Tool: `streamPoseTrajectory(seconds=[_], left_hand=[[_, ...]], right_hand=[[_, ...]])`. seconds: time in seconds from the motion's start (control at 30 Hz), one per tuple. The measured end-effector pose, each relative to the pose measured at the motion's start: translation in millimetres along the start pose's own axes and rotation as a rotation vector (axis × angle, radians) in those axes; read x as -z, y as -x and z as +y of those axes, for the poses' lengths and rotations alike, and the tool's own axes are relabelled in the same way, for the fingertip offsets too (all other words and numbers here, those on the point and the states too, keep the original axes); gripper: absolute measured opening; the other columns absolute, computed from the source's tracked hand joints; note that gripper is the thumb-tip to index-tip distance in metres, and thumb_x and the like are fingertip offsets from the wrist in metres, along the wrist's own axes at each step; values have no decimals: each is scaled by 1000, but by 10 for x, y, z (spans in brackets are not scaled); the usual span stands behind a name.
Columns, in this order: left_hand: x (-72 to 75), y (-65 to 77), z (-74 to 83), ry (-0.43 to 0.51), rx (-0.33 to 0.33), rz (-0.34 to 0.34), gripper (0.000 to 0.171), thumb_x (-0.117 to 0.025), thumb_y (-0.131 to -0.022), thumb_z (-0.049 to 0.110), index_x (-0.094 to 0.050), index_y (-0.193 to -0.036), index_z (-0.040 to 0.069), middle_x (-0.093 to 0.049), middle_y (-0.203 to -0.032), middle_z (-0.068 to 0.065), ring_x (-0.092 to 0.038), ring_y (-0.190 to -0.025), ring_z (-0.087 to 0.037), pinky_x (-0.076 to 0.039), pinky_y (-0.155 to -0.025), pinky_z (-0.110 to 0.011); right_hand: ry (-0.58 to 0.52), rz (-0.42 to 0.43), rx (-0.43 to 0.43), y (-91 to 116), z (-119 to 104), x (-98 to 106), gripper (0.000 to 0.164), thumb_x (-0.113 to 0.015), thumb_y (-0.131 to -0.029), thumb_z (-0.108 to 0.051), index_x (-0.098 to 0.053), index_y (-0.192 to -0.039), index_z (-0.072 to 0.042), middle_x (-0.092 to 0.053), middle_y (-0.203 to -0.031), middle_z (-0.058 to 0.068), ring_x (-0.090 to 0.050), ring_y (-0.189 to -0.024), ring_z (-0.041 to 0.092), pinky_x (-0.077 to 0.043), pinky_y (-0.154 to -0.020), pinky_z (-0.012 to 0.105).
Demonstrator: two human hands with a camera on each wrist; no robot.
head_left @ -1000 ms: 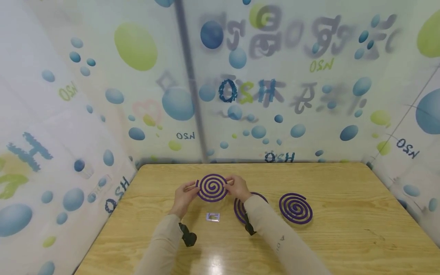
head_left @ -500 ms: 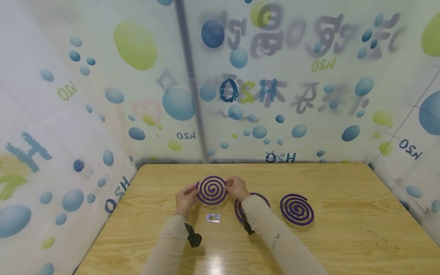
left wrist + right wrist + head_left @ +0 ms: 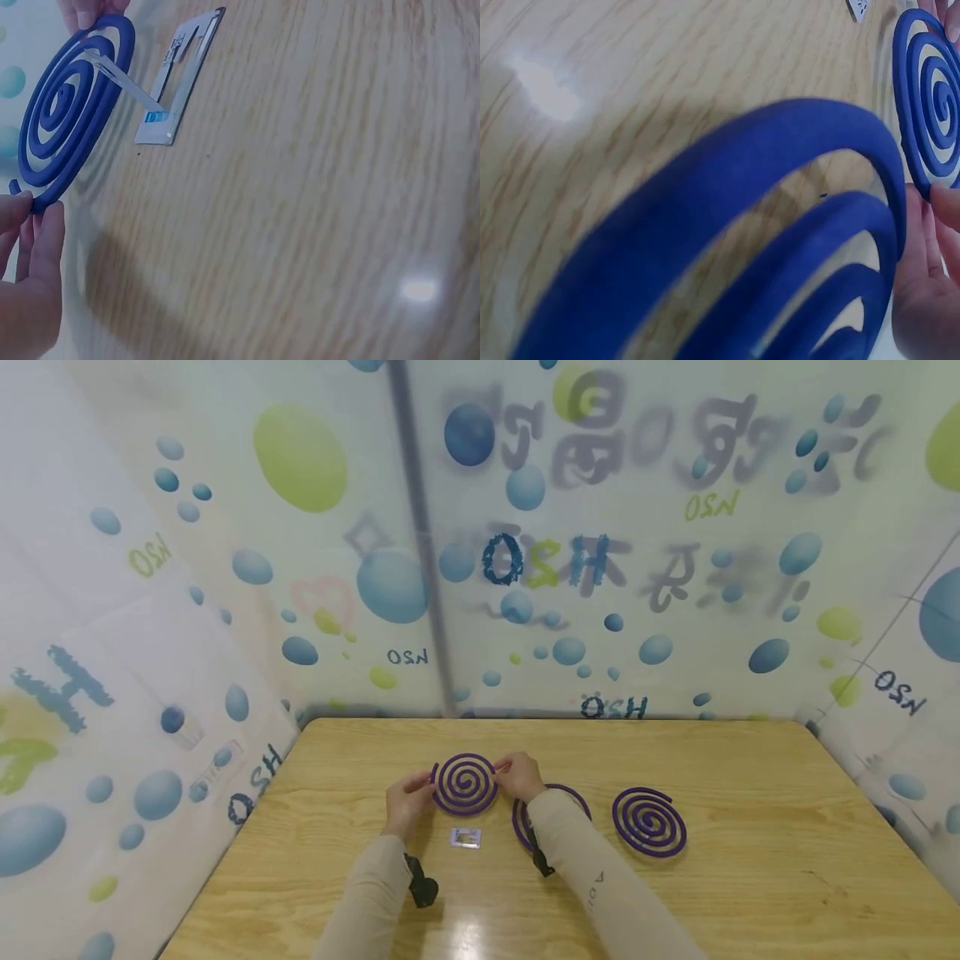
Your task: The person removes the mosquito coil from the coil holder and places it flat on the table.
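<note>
Centrally, in the lower half of the head view, a purple spiral coil (image 3: 465, 783) is held between two hands: the left hand (image 3: 407, 803) pinches its left edge, the right hand (image 3: 521, 777) its right. Just below, on the wooden desk (image 3: 765, 810), lies a small metal stand (image 3: 156, 133). Toward the lower right appear a second coil (image 3: 712, 165), partly hidden by the right sleeve (image 3: 600, 877), and a third coil (image 3: 648, 821).

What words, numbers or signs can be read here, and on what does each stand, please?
"H2O", mirrored, on the back wall and left wall.
"N2O", apparently, mirrored, on these and the right wall.
"A", then unclear letters, on the right sleeve.
Blurred, unreadable: grey characters on the back wall.
Too small: any print on the small plate.
</note>
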State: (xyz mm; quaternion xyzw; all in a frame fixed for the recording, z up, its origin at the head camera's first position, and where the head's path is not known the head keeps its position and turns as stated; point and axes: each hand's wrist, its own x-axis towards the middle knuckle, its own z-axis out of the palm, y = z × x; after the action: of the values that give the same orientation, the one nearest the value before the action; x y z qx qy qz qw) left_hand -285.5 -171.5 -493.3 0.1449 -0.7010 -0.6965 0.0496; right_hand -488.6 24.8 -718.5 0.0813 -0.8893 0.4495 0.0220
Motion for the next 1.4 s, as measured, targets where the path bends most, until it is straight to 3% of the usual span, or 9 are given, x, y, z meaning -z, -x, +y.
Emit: streamPoseTrajectory(seconds=[0.07, 0.17, 0.4, 0.57, 0.73, 0.93, 1.13, 1.27, 1.4], left_hand=[[2, 2, -12, -4, 2, -1, 29, -55, -78, -12, -53, -107, -15, -55, -104, -30, -61, -73, -19, -54, -66, -29], [-4, 11, -21, -1, 3, -10, 29, -54, -78, -13, -53, -107, -16, -55, -103, -31, -61, -72, -18, -54, -66, -30], [-22, 31, -32, -5, 5, 4, 29, -54, -78, -14, -54, -106, -16, -57, -101, -29, -59, -71, -15, -54, -65, -27], [-28, 15, -63, -60, -29, 30, 27, -57, -76, -13, -56, -103, -15, -59, -98, -27, -59, -75, -16, -53, -66, -23], [-30, -2, -80, -189, -68, 65, 26, -60, -73, -11, -60, -99, -13, -62, -95, -25, -60, -79, -19, -50, -67, -20], [-35, -4, -80, -227, -60, 90, 25, -61, -72, -10, -62, -97, -11, -63, -94, -23, -60, -81, -21, -48, -65, -18], [-37, 14, -65, -228, -41, 99, 25, -62, -73, -9, -63, -97, -9, -63, -95, -22, -60, -82, -22, -48, -66, -20], [-35, 38, -53, -227, -35, 107, 23, -62, -73, -9, -63, -96, -8, -64, -93, -21, -60, -81, -22, -48, -66, -20], [-36, 58, -45, -212, -55, 107, 22, -60, -72, -11, -63, -94, -10, -64, -91, -23, -61, -78, -22, -48, -65, -19]], right_hand=[[-6, 3, 21, -193, 317, -189, 27, -78, -60, -30, -64, -83, -31, -60, -71, -10, -57, -63, 8, -49, -50, 23], [-17, 0, 50, -159, 295, -155, 30, -79, -59, -33, -65, -85, -32, -60, -72, -10, -57, -64, 7, -48, -50, 24], [9, 2, 48, 651, -956, 635, 20, -74, -65, -14, -68, -84, -16, -61, -74, 0, -56, -66, 14, -48, -55, 25], [8, -58, 61, 883, -1365, 919, 20, -75, -66, -15, -68, -84, -11, -62, -76, 4, -56, -69, 17, -48, -59, 27], [88, -7, 134, 678, -1014, 666, 18, -76, -62, -14, -66, -77, -11, -58, -68, 1, -51, -60, 13, -43, -49, 24], [90, -95, 25, 700, -1129, 718, 21, -75, -67, -13, -67, -86, -8, -62, -76, 4, -56, -68, 18, -48, -59, 27], [117, -115, 66, 707, -1152, 747, 21, -75, -65, -14, -67, -83, -7, -62, -75, 4, -56, -66, 17, -47, -57, 26], [119, -170, -35, 749, -1321, 826, 23, -76, -66, -12, -68, -86, -8, -64, -83, 4, -58, -77, 20, -50, -69, 30], [152, -158, -42, 458, -864, 531, 27, -76, -64, -12, -67, -89, -9, -64, -82, 4, -59, -76, 20, -50, -67, 32]])
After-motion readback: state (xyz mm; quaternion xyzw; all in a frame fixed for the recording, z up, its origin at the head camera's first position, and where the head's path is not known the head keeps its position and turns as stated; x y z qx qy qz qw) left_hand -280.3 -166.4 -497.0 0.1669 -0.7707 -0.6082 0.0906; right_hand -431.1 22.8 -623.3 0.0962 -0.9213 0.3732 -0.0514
